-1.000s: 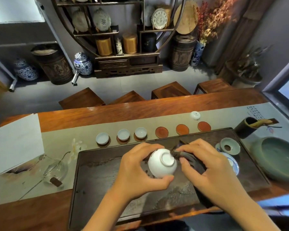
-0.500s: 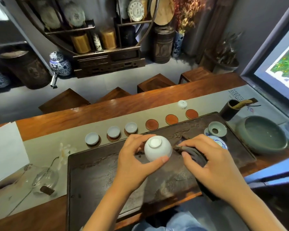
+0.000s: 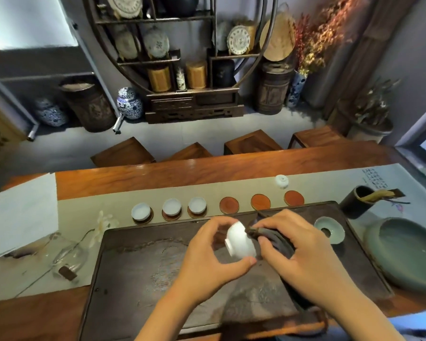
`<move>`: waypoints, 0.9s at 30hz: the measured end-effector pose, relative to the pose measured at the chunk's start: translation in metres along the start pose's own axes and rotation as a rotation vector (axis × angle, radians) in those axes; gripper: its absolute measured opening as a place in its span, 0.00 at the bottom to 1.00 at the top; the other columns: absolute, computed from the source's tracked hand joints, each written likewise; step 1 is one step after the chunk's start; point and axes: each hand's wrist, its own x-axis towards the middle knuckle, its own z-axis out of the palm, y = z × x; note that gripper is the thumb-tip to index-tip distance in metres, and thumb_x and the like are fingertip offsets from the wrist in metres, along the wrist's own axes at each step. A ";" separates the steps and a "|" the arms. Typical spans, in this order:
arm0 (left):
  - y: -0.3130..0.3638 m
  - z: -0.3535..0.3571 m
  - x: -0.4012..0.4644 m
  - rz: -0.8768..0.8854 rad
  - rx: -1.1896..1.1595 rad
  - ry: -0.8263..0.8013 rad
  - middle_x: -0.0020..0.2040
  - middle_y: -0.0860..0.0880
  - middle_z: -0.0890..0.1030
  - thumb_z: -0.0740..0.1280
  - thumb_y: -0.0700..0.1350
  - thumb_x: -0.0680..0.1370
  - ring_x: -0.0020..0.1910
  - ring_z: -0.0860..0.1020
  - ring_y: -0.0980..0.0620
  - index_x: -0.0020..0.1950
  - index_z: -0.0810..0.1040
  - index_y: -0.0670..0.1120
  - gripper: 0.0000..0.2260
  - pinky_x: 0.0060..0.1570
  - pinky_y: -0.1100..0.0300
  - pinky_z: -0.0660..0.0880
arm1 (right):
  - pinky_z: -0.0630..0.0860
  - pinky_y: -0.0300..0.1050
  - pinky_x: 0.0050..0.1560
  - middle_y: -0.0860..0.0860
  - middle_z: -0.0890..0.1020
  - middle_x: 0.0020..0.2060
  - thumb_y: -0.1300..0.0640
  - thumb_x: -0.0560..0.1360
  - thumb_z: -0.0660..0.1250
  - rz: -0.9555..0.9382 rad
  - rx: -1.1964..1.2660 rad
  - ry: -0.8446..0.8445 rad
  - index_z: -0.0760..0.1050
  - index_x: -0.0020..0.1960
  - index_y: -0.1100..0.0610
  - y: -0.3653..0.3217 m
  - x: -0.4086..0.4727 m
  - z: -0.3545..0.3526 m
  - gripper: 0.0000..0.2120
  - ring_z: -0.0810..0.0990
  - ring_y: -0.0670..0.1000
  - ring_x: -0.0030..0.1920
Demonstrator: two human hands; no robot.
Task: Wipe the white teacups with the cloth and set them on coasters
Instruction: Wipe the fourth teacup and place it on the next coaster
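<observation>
Over the dark tea tray (image 3: pixel 138 279), the left hand (image 3: pixel 207 262) grasps a white teacup (image 3: pixel 239 242) tipped on its side, foot ring toward the left, thumb under the rim. The right hand (image 3: pixel 303 252) clutches a dark cloth (image 3: pixel 276 239) bunched against the cup's mouth. Beyond the tray, three white cups (image 3: pixel 172 207) sit on coasters along the table runner (image 3: pixel 84 203); to their right lie three bare red-brown coasters (image 3: pixel 260 201).
</observation>
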 end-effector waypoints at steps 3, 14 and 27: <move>0.005 0.028 0.005 -0.026 0.012 0.023 0.56 0.57 0.80 0.77 0.52 0.64 0.56 0.79 0.56 0.59 0.76 0.57 0.24 0.56 0.55 0.77 | 0.75 0.41 0.43 0.43 0.78 0.45 0.61 0.71 0.70 -0.031 0.017 -0.072 0.79 0.50 0.49 0.018 0.004 -0.012 0.11 0.78 0.43 0.46; -0.013 0.068 0.026 -0.170 0.062 0.207 0.57 0.61 0.79 0.77 0.55 0.61 0.57 0.77 0.63 0.61 0.75 0.57 0.29 0.58 0.71 0.72 | 0.71 0.31 0.45 0.41 0.79 0.43 0.62 0.71 0.70 -0.043 0.034 -0.121 0.79 0.49 0.48 0.087 0.015 -0.055 0.11 0.77 0.41 0.47; -0.086 0.052 0.114 -0.262 0.297 0.187 0.57 0.56 0.75 0.79 0.55 0.64 0.55 0.74 0.56 0.61 0.74 0.53 0.29 0.48 0.65 0.70 | 0.71 0.31 0.44 0.42 0.79 0.43 0.63 0.70 0.71 0.040 0.016 -0.069 0.79 0.49 0.49 0.109 0.051 -0.053 0.12 0.77 0.41 0.47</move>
